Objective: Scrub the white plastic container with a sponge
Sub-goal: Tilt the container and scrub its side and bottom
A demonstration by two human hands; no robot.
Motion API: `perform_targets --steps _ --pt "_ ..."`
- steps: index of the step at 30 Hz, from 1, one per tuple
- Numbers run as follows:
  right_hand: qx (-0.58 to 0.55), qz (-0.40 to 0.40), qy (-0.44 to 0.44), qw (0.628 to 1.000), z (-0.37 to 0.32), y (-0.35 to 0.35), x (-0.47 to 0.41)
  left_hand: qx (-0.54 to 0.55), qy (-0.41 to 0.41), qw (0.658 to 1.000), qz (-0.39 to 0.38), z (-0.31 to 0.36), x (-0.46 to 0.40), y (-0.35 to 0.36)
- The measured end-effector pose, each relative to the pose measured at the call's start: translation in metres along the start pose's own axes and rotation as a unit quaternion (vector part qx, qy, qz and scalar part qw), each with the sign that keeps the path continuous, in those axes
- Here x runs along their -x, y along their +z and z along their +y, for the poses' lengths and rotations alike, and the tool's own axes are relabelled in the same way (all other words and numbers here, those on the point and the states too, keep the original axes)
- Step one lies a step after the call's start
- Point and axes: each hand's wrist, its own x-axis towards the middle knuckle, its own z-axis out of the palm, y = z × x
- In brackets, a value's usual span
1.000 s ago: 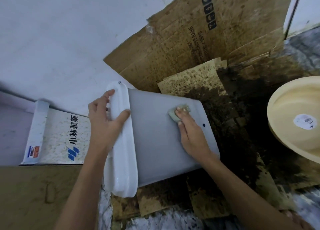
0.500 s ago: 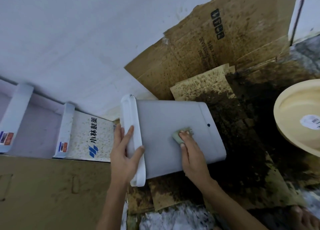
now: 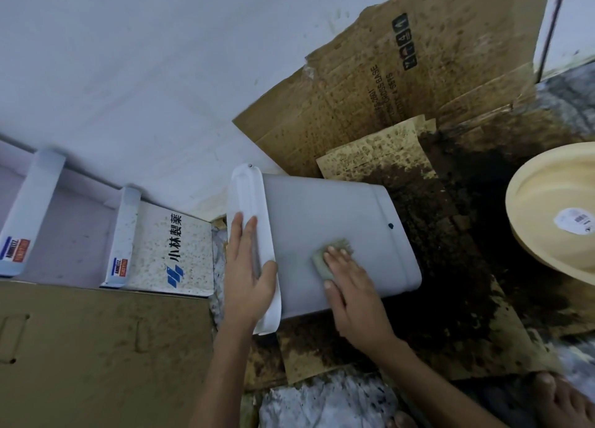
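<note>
Left hand [image 3: 249, 273] grip clasps the white plastic container's [image 3: 322, 208] rim. Right hand [image 3: 351, 294], grip released, presses a small green sponge [image 3: 320, 265] flat on its side.

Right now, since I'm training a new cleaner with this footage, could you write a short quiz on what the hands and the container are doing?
1. True or false: the sponge is under the left hand.
2. How does the white plastic container lie? A upright on a table; B on its side on stained cardboard; C inside a cream basin.
3. Which part of the container does the left hand hold?

Key: 1 false, the right hand presses it; 2 B; 3 its broad white rim.
</note>
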Motion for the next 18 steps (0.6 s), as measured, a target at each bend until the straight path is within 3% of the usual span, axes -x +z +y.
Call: perform_targets --steps 6,12,15,18 --pt "0.038 -0.057 0.076 0.995 0.015 -0.003 -0.064 0.000 -0.021 1.000 -0.020 0.004 -0.004 0.000" --pt "0.053 -0.036 -0.042 0.997 -0.038 0.019 -0.045 -0.004 -0.007 1.000 -0.013 0.003 -0.005 0.005" --pt "0.033 -0.002 -0.086 0.996 -0.024 0.014 -0.013 -0.003 -0.010 1.000 -0.003 0.004 -0.005 0.005" --pt "0.018 0.011 -0.074 0.997 0.010 0.004 0.006 -0.001 -0.014 1.000 0.006 0.002 -0.004 0.004"
